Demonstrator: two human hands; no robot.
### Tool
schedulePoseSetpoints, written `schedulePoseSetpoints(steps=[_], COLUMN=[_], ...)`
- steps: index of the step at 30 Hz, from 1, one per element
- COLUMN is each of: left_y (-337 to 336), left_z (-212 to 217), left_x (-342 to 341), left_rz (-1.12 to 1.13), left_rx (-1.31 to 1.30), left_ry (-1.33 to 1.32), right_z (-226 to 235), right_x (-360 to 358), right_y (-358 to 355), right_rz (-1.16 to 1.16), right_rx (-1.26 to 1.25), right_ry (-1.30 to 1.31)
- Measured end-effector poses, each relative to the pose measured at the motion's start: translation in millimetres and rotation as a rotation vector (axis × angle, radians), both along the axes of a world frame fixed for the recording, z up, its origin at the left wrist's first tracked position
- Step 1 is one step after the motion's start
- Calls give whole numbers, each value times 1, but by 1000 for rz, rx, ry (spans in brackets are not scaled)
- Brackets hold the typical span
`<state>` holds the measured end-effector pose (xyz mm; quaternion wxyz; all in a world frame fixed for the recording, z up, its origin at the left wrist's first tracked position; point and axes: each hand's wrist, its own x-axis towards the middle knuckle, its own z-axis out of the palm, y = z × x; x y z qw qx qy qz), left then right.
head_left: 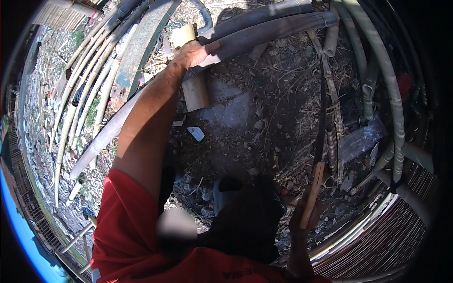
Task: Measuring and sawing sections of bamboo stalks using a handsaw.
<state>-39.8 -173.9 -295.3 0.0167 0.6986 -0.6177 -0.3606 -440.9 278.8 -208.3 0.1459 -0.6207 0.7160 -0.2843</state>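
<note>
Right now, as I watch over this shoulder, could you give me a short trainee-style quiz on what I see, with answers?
1. True or false: the left hand holds the wooden handle.
2. What colour is the sleeve: (a) blue, (b) red, (c) green?
3. Fill the gap: the pale wooden block lies ____ the gray pole.

Key: 1. False; the right hand holds it. 2. b. 3. beneath.

Across the block (196, 95) lies a pole (273, 34), the left hand (190, 55) upon it. To the block's left lies a plank (131, 73); farther left, thin poles (84, 96). A scrap (195, 133) lies on its near side. Well right of it: a bladed tool (315, 191) in the right hand (304, 216); farther right, a plastic sheet (361, 141).
</note>
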Motion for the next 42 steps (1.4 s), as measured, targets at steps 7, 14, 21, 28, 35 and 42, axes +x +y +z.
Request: schedulePoseSetpoints(steps=[7, 14, 21, 28, 35, 42], left_y=[1, 2, -9, -9, -12, -16], left_z=[2, 19, 3, 8, 4, -10], left_x=[-4, -11, -3, -5, -5, 17], left_rz=[11, -164, -195, -178, -127, -91], left_rx=[-16, -47, -24, -22, 35, -23], left_ry=[-176, -187, -143, -106, -95, -145], right_z=[22, -15, -34, -32, -39, -38], right_x=[49, 102, 126, 118, 100, 98], right_y=[-99, -177, -169, -113, -98, -131], right_rz=[25, 185, 115, 134, 169, 119], right_rx=[-298, -186, -200, -158, -124, -97], right_ry=[-226, -767, -590, -595, -512, -680])
